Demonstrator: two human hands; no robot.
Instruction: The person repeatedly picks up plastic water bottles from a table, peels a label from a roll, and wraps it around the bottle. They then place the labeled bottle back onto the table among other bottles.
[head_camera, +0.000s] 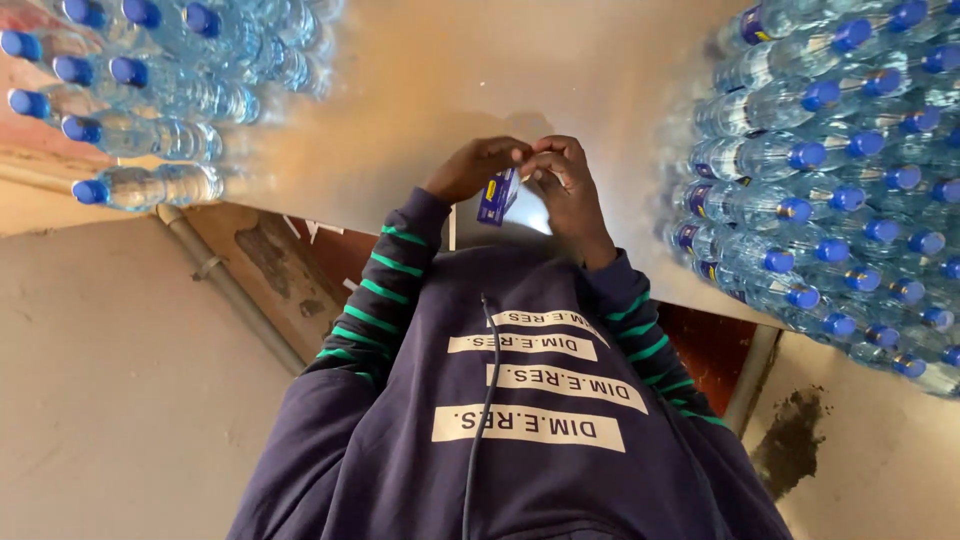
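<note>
Above the dark hooded top (520, 420) with pale printed strips, both hands meet at frame centre over a pale tan surface (560, 70). Left hand (478, 165) and right hand (565, 180) touch fingertip to fingertip, both pinching the top edge of a small blue packet (497, 197) that hangs between them, tilted. Fingers on both hands curled tight, pressed on the packet. Sleeves navy with green stripes. Clear water bottles with blue caps stacked left (150, 90) and a larger stack right (840, 190), both well apart from the hands. Grey pipe (225, 285) runs along the wall at left. Camera view looks inverted; a thin cord (485, 400) hangs down the top.
</note>
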